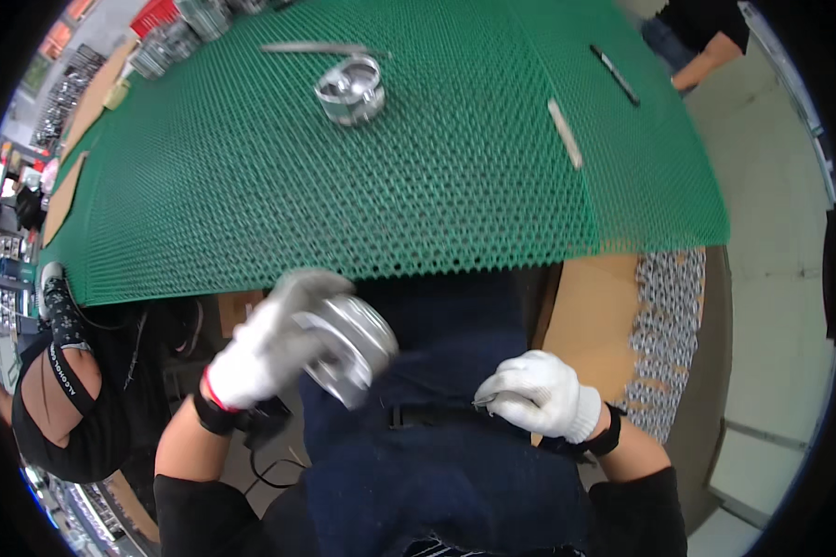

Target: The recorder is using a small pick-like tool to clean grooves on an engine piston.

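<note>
My left hand (271, 342), in a white glove, is wrapped round a shiny metal piston (367, 334) with grooves round its side. It is tilted, held above my lap in front of the mat's near edge, and somewhat blurred. To the right, my gloved right hand (541, 395) is closed in a pinch. A small thin sliver (482, 404) pokes out at its fingertips, too small to name. On the green mesh mat (418, 195) another piston (351, 93) lies toward the far side, beside a long thin grey tool (316, 47).
A pale strip (565, 135) and a black marker (615, 74) lie at the mat's right. Rows of small grey metal parts (664, 343) rest on cardboard (590, 316) at my right. More metal parts (165, 46) stand far left. Other people (74, 390) are at left and far right.
</note>
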Motion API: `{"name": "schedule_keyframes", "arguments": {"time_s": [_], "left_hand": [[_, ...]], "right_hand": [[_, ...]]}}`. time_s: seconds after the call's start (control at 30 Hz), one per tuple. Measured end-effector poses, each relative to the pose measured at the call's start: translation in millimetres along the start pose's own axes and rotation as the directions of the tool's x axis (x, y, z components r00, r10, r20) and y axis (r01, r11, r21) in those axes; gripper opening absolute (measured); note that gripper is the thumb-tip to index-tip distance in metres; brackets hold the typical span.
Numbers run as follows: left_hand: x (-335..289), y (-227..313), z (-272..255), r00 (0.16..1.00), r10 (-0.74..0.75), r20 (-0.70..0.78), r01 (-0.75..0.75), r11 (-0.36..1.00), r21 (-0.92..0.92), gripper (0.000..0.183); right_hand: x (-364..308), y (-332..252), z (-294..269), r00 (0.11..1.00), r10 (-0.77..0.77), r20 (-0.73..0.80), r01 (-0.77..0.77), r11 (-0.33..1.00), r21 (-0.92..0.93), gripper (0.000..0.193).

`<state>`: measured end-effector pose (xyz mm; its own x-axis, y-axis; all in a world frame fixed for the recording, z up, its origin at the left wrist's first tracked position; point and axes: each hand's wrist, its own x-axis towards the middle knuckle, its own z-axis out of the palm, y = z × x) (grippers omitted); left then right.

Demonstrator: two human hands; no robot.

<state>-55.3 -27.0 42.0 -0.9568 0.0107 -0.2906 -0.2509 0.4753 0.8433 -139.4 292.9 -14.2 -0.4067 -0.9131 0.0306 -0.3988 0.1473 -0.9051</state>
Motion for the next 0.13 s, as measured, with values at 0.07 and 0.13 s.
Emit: {"name": "schedule_keyframes", "arguments": {"time_s": [0.07, 0.13], "left_hand": [[5.3, -26.3, -46.7, 0.958, 0.156, -0.239, -0.130, 0.984, 0.122, 0.027], [17.4, -46.0, -107.3, 0.882, -0.276, -0.381, 0.070, 0.878, -0.474, 0.042]], "right_hand": [[-0.5, -3.9, -2.3, 0.999, 0.016, -0.040, -0.018, 0.999, -0.048, 0.013], [-2.1, -0.3, -3.3, 0.998, 0.042, -0.036, -0.045, 0.994, -0.095, 0.017]]}}
